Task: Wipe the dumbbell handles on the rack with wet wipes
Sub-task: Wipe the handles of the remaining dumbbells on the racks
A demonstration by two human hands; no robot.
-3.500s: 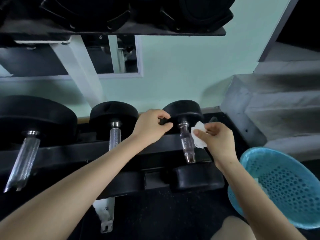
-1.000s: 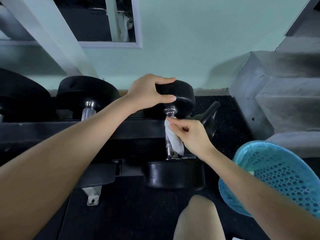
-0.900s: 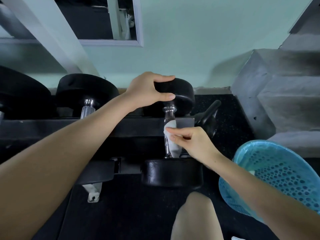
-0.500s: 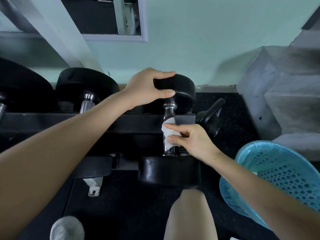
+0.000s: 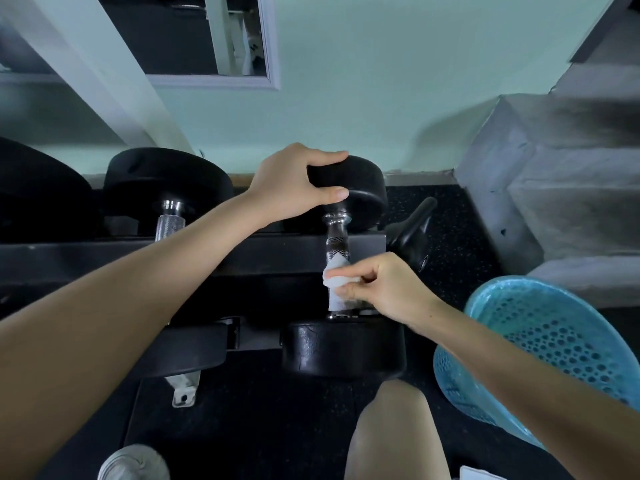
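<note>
The wipe (image 5: 336, 284) is bunched white around the lower part of the handle (image 5: 335, 244) of the dumbbell (image 5: 337, 220) at the right end of the rack (image 5: 104, 258), close to the near head (image 5: 343, 351). The right hand (image 5: 388, 289) pinches it there, with the fingers (image 5: 360, 271) curled over the wad and the thumb under it, holding the wipe against the metal. Above the wipe the handle shows bare and shiny up to its collar. The left hand (image 5: 287, 185) grips the far head (image 5: 367, 188), fingers hooked over its top edge and thumb laid across its front face. The dumbbell lies across the rack's rails, front to back, with the far head toward the wall.

Just left of it on the rack sits a second dumbbell (image 5: 166, 181), its knurled handle partly hidden behind the left forearm. A larger black head fills the rack's left end. Off the rack's right end a black, handled object (image 5: 412, 226) stands on the speckled floor — what it is I cannot tell. A blue perforated basket (image 5: 554, 341) sits on the floor near the right forearm, with grey steps (image 5: 554, 188) behind it. A bare knee (image 5: 394, 431) and a pale shoe (image 5: 133, 462) show along the bottom edge
</note>
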